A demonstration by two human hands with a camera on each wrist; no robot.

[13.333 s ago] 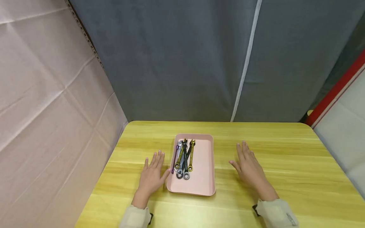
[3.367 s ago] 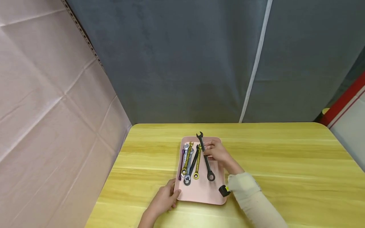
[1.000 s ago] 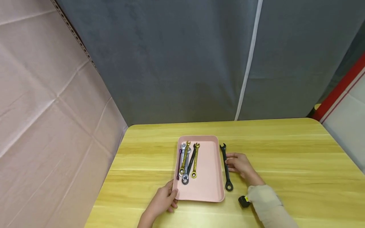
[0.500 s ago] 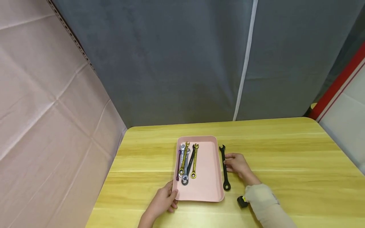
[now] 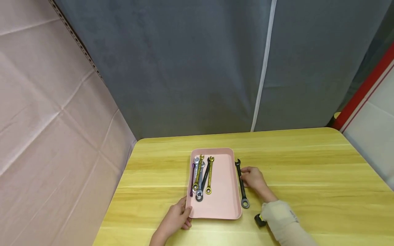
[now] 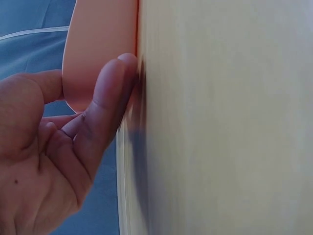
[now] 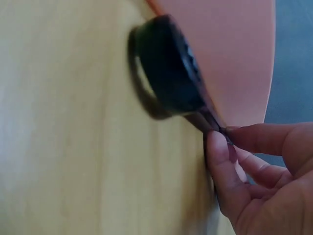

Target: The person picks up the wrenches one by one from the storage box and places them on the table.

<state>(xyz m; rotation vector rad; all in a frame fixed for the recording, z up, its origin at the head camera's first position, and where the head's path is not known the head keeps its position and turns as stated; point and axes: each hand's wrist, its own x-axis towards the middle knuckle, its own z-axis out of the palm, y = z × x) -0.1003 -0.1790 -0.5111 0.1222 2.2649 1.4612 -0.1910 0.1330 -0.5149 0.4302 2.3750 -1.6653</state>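
Pinching tray [image 5: 223, 205] with left hand [image 5: 173, 218], wrench [image 5: 242, 186] with right [image 5: 254, 178]

The tabletop [image 5: 292, 160] looks like smooth wood or wood-grain laminate, with a soft sheen brightening toward its near edge. The tray [image 5: 224, 177] seems to be moulded plastic, smooth and nearly matt, on walls and floor alike. Just outside its right edge, the black wrench [image 5: 240, 177] is dark metal with a dull, satin finish. Toward the tray's left edge, the gold wrench [image 5: 210, 176] and silver wrench [image 5: 201, 176] are glossy metal, while the purple wrench [image 5: 192, 181] has a coloured metallic sheen. Beyond the tabletop's far edge, the grey curtain [image 5: 184, 68] is matt cloth; past the left edge, the pale sheet [image 5: 46, 136] is creased fabric.
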